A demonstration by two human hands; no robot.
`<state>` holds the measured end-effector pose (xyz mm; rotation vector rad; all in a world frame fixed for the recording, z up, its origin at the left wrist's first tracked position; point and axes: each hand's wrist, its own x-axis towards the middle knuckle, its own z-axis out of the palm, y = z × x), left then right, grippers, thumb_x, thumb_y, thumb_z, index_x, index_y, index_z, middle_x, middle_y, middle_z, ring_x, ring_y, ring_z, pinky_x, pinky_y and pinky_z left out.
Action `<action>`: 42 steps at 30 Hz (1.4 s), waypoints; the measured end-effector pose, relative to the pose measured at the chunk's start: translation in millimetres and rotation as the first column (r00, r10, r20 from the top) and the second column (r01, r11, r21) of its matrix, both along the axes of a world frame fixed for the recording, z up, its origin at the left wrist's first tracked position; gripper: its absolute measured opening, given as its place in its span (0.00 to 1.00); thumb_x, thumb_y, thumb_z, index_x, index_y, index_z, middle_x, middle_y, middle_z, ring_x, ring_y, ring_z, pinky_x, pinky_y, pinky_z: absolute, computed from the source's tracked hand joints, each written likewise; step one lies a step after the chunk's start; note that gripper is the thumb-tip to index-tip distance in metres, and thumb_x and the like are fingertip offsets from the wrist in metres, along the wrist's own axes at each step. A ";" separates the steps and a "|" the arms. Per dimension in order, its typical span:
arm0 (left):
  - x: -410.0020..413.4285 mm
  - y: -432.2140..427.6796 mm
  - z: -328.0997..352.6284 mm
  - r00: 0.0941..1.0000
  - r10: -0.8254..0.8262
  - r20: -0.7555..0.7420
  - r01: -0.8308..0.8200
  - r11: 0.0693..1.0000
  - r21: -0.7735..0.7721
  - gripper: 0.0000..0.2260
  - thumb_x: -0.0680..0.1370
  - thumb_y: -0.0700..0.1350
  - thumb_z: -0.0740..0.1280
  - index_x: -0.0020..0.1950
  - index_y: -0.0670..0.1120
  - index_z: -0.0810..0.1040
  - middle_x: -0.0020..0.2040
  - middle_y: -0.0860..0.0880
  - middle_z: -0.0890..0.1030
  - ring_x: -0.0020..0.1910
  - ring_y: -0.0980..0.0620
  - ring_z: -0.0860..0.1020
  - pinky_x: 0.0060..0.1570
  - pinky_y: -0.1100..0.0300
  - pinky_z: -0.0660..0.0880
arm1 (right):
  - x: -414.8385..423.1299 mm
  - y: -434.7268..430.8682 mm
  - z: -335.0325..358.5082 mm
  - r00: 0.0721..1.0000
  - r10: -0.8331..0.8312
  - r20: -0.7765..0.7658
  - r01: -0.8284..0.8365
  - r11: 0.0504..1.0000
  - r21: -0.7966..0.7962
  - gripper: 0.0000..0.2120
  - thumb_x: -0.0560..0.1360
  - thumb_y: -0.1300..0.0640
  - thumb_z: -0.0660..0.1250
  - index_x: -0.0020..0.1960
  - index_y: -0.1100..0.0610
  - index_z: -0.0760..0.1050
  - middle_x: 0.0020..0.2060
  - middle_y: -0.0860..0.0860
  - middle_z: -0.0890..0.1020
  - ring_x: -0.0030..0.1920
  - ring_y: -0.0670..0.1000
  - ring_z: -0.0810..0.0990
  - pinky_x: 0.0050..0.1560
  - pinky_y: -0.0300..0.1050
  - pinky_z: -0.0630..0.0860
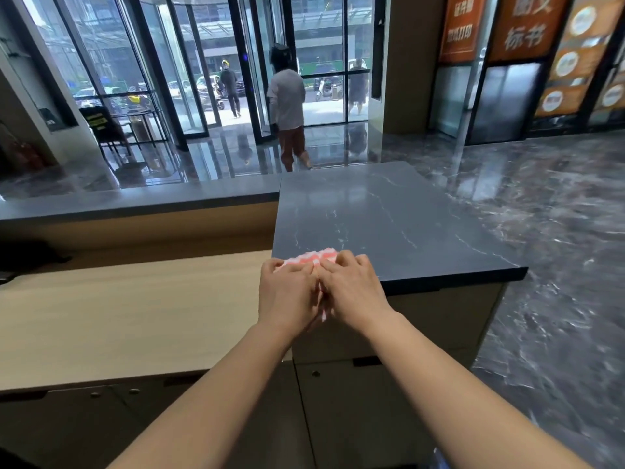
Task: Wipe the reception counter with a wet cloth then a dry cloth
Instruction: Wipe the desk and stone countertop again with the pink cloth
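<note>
Side by side, my left hand and right hand grip the pink-striped cloth, fingers curled over it; cloth lies at the near-left corner of the dark worktop; pale wooden desk sits lower, left.

Both my bare forearms reach forward and converge, wrists nearly straight. My left hand and right hand sit palm-down side by side, their inner edges touching. The fingers of both are curled, knuckles up, gripping the pink-and-white cloth bunched beneath and between them.
</note>
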<state>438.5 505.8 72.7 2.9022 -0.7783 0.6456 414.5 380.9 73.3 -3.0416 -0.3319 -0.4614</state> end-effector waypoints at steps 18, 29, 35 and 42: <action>-17.0 -178.8 3.9 0.982 -0.185 -0.049 0.190 0.972 0.141 0.04 0.73 0.48 0.65 0.43 0.52 0.79 0.40 0.51 0.82 0.43 0.49 0.77 0.60 0.55 0.62 | -44.6 -156.6 -13.3 0.933 -0.340 0.121 0.323 0.936 0.138 0.18 0.67 0.60 0.71 0.55 0.46 0.78 0.48 0.41 0.81 0.51 0.55 0.71 0.46 0.48 0.61; -24.7 -260.7 7.3 0.947 -0.313 -0.070 0.320 0.941 0.112 0.04 0.73 0.46 0.64 0.44 0.52 0.79 0.42 0.51 0.82 0.47 0.49 0.78 0.60 0.54 0.62 | -63.6 -225.1 -7.1 0.849 -0.521 0.094 0.501 0.848 0.175 0.19 0.71 0.59 0.68 0.59 0.45 0.76 0.47 0.46 0.79 0.54 0.55 0.69 0.43 0.45 0.49; -18.0 -253.9 2.8 0.938 -0.341 -0.065 0.345 0.937 0.061 0.05 0.75 0.49 0.65 0.47 0.53 0.80 0.45 0.52 0.82 0.53 0.50 0.77 0.71 0.53 0.52 | -58.4 -217.4 -8.0 0.838 -0.529 0.134 0.503 0.844 0.184 0.22 0.61 0.63 0.77 0.53 0.50 0.82 0.44 0.52 0.81 0.45 0.59 0.75 0.46 0.52 0.69; -5.4 -200.5 -5.4 0.950 -0.304 -0.069 0.307 0.951 0.047 0.08 0.71 0.52 0.66 0.47 0.54 0.80 0.49 0.54 0.82 0.55 0.51 0.77 0.69 0.53 0.45 | -50.2 -165.4 -4.4 0.865 -0.497 0.071 0.465 0.845 0.265 0.09 0.72 0.58 0.68 0.52 0.50 0.79 0.36 0.42 0.61 0.52 0.58 0.72 0.49 0.46 0.60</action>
